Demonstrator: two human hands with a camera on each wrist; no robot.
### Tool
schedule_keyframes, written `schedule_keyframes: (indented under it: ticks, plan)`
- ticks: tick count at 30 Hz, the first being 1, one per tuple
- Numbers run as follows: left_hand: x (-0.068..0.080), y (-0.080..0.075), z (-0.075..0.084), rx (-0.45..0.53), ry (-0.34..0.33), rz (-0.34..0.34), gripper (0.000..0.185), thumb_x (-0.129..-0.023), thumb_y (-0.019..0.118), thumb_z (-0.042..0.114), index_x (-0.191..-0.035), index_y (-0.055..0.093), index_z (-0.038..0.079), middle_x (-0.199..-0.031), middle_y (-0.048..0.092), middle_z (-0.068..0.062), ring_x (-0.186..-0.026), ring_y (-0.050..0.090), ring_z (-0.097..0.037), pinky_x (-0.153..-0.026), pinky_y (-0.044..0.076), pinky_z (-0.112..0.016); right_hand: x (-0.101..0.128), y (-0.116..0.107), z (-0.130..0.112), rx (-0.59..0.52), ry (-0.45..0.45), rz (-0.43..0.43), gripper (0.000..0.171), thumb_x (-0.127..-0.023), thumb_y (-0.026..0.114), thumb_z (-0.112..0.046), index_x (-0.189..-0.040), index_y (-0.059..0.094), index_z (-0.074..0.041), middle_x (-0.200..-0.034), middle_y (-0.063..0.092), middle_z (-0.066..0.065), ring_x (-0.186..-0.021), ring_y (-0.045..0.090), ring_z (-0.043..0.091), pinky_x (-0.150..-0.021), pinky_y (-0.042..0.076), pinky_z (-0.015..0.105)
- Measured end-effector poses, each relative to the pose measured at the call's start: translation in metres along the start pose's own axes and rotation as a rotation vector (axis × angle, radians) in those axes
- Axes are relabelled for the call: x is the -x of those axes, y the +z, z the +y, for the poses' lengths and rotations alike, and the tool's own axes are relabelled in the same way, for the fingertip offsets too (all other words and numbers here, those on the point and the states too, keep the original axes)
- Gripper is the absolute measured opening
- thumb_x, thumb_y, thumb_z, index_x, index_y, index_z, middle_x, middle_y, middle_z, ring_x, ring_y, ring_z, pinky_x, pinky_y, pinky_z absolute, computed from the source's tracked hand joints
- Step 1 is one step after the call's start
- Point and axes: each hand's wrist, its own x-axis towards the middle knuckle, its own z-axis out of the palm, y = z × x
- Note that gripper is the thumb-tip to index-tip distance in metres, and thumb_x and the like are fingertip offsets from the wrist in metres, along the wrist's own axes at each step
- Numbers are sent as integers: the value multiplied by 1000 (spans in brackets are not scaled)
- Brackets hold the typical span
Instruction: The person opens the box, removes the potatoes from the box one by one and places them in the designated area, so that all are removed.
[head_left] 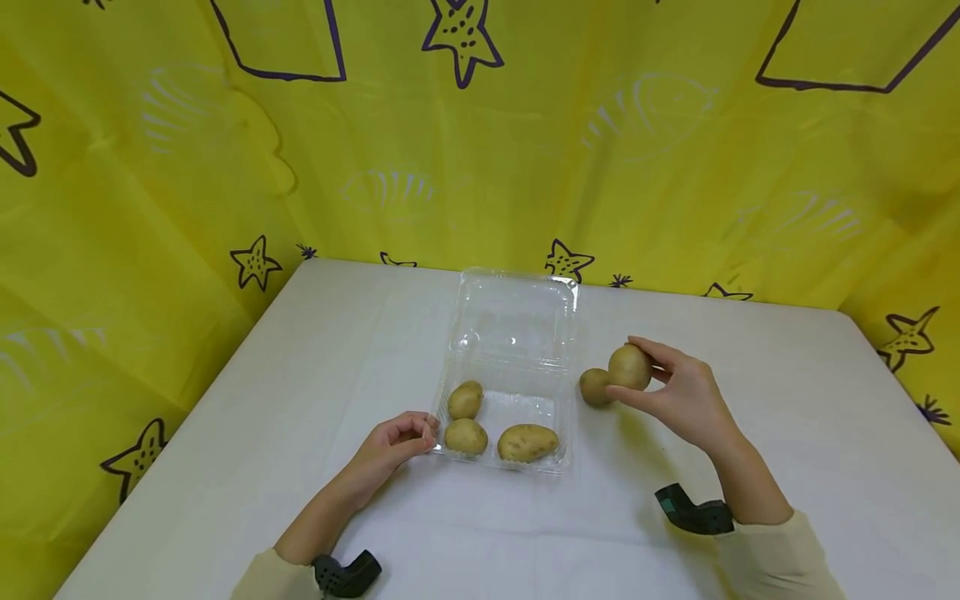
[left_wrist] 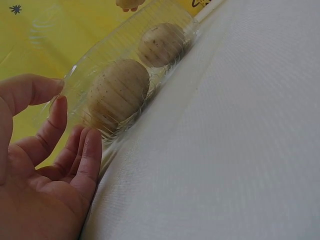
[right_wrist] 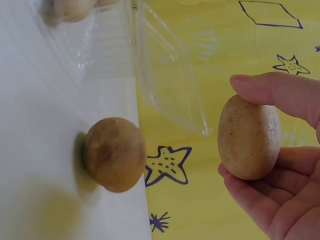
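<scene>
A clear plastic clamshell container (head_left: 525, 407) lies on the white table with its lid (head_left: 517, 321) folded back. Inside it, two potatoes (head_left: 466, 436) sit along the left side and a longer potato (head_left: 528, 443) at the front right. My left hand (head_left: 393, 450) pinches the container's front left rim between thumb and index finger, as the left wrist view shows. Above the table, to the container's right, my right hand (head_left: 692, 402) grips a potato (right_wrist: 249, 137) between thumb and fingers. Another potato (right_wrist: 116, 154) rests on the table just below and left of that hand.
A white cloth covers the table (head_left: 300, 375). Yellow fabric (head_left: 510, 167) printed with stars and fish hangs behind and at both sides. Each wrist carries a dark camera mount (head_left: 693, 510), just beyond the sleeve.
</scene>
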Motion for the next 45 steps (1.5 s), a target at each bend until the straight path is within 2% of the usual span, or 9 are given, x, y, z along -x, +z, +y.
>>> schedule_keyframes:
  ticks: [7,14,21,26,28,34,37,45]
  plan:
    - [0,0,0,-5,-6,8,7,-88,59,10,-88,55,4,-114,48,-13,-107,45,-21,-87,41,-22,2,-4,11,6,7,1,66,-73,78,-16,-126,47,9,-122,52,24,-104,54,37,-74,42,8]
    - [1,0,1,-3,-6,9,6,-88,58,10,-86,55,5,-113,48,-12,-106,46,-20,-86,41,-22,2,-3,24,29,70,-2,67,-74,78,-18,-126,46,10,-122,50,27,-104,54,40,-71,44,12]
    - [1,1,0,-1,-26,15,4,-89,57,7,-85,55,8,-113,48,-11,-106,46,-20,-85,42,-22,3,-3,35,62,109,-23,70,-74,78,-22,-128,45,9,-124,50,26,-105,54,40,-75,50,30]
    - [1,1,0,-12,-19,17,4,-89,57,8,-86,55,6,-114,48,-13,-106,46,-21,-86,41,-22,2,-3,43,73,114,-31,70,-75,77,-22,-128,44,10,-125,49,27,-105,53,42,-78,48,43]
    - [1,1,1,-15,-16,18,4,-88,57,8,-86,55,5,-114,48,-14,-106,46,-21,-86,41,-22,2,-3,46,78,116,-32,70,-75,77,-21,-128,44,10,-125,49,27,-105,53,42,-78,48,42]
    - [0,1,1,-15,-20,20,4,-88,57,6,-85,55,8,-114,48,-14,-106,46,-22,-86,41,-22,0,-3,53,102,136,-53,70,-74,77,-23,-128,45,10,-124,49,27,-104,53,41,-72,48,23]
    - [0,1,1,-11,-19,17,4,-88,57,6,-85,56,8,-114,48,-14,-106,46,-22,-86,42,-22,-1,-2,56,107,134,-64,71,-74,78,-23,-127,45,10,-123,49,28,-103,54,42,-71,48,23]
    - [1,2,2,-1,-11,14,4,-88,58,8,-86,55,5,-114,47,-15,-105,46,-21,-86,41,-22,0,-1,67,107,162,-81,75,-74,78,-28,-129,43,10,-125,47,28,-106,52,42,-78,48,40]
